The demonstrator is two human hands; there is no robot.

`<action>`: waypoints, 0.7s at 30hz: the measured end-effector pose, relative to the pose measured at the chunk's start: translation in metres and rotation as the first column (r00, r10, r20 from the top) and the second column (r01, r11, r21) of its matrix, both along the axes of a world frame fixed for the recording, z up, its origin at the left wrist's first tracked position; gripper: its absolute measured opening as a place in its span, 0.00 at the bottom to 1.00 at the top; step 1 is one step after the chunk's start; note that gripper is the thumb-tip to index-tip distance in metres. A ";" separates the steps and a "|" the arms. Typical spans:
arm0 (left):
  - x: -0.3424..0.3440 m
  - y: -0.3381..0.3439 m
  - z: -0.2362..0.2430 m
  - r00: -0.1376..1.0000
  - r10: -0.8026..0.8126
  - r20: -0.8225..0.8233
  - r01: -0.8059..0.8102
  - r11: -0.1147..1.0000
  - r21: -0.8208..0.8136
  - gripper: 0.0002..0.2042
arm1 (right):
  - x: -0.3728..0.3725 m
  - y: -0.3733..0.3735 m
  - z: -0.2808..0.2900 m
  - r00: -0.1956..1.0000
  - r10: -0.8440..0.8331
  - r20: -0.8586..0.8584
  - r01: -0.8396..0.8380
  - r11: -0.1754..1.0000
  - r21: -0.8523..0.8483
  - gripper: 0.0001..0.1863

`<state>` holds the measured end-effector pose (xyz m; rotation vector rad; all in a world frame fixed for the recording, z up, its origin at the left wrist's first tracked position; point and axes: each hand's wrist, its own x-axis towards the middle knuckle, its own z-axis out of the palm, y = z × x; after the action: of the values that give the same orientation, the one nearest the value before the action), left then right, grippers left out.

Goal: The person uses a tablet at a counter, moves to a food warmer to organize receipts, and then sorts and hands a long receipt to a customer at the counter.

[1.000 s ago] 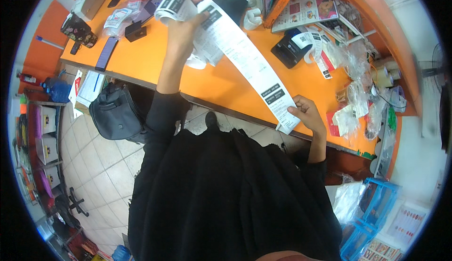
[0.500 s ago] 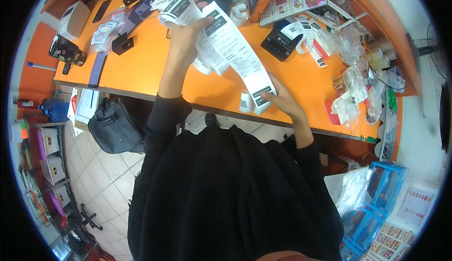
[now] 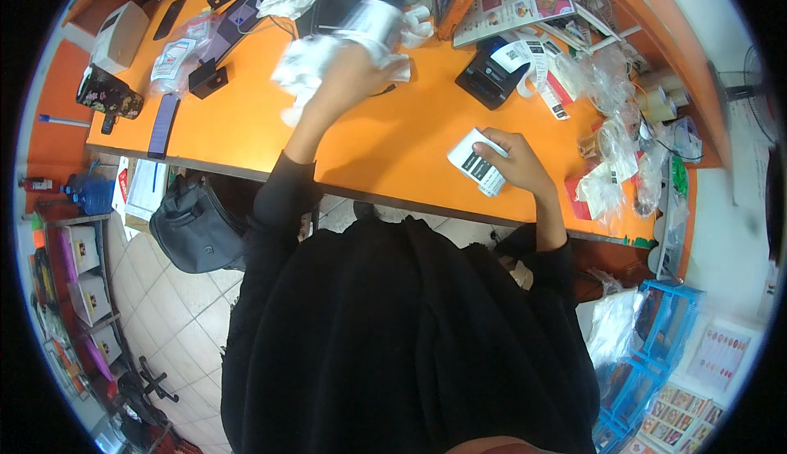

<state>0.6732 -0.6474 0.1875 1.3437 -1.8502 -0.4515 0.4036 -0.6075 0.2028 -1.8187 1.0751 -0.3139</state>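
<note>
Over the orange desk, my left hand (image 3: 343, 85) is closed on a loose bunch of long printed receipts (image 3: 299, 70). Motion smears the bunch, and its curled upper end covers part of the fingers. Nearer the desk's front edge, my right hand (image 3: 518, 161) pinches a short folded receipt (image 3: 475, 161) between thumb and fingers. This receipt is white with dark printed bands and hangs apart from the left bunch. Beyond the right hand stands a black receipt printer (image 3: 485, 77), with a printed paper strip (image 3: 537, 69) curling out beside it.
Crumpled plastic bags (image 3: 611, 147) and paper rolls (image 3: 660, 97) crowd the desk's right end. At left lie a purple strap-like object (image 3: 164, 124), a black stand (image 3: 207, 79), a floral case (image 3: 108, 93) and a white box-shaped device (image 3: 121, 36). A dark backpack (image 3: 197, 224) sits below the desk.
The long receipt stretched between my hands is no longer there; my right hand now holds a short folded one. My left hand has moved slightly right and nearer, its bunch swinging into a blur.
</note>
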 end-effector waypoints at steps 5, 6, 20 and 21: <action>-0.070 0.017 0.003 0.645 -0.593 -0.482 0.712 0.695 0.099 0.15 | -0.008 -0.009 0.013 0.982 0.187 0.000 -0.186 0.979 -0.083 0.14; -0.076 0.016 -0.003 0.622 -0.607 -0.494 0.746 0.651 0.139 0.15 | -0.009 -0.010 0.017 0.979 0.201 -0.034 -0.203 0.973 -0.106 0.14; -0.091 0.029 -0.003 0.547 -0.329 -0.770 0.731 0.636 0.247 0.11 | -0.002 0.010 0.029 0.954 0.046 -0.295 -0.258 0.623 -0.739 0.07; -0.091 0.032 -0.002 0.542 -0.321 -0.776 0.720 0.654 0.233 0.10 | -0.001 0.009 0.029 0.956 0.041 -0.291 -0.254 0.612 -0.749 0.07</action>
<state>0.5821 -0.6156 0.1852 0.6558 -1.4765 -1.6862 0.4028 -0.5981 0.2313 -2.7942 1.0096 -0.5240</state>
